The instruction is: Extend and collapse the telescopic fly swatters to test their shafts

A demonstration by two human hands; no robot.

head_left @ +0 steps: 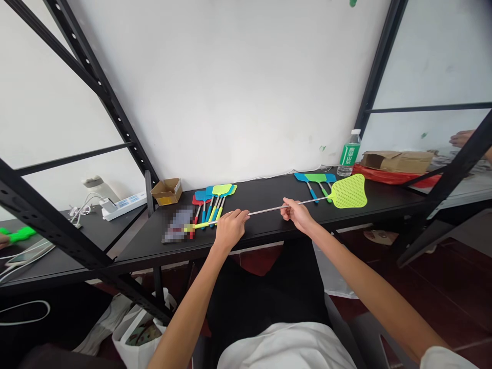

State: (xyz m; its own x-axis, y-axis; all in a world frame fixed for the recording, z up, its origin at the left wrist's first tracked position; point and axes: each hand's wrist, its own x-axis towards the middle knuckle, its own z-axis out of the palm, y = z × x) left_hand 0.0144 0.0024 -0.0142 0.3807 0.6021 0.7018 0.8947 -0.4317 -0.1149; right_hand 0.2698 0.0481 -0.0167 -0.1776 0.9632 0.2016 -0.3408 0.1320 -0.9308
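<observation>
A yellow-green fly swatter (348, 191) with a long extended metal rod stretches across the black table (265, 233). My left hand (229, 227) is closed on the rod near its yellow handle end. My right hand (296, 213) pinches the rod farther right, closer to the swatter head. A bunch of several collapsed swatters (214, 197) in red, blue and yellow-green lies just beyond my left hand. A few more swatters (317, 179) in blue and green lie behind the held swatter's head.
A small cardboard box (167, 191) stands at the back left. A green-labelled water bottle (349, 154) and a brown box on a red tray (397, 164) sit at the right. A power strip (125, 203) lies on the left table. Black rack posts frame both sides.
</observation>
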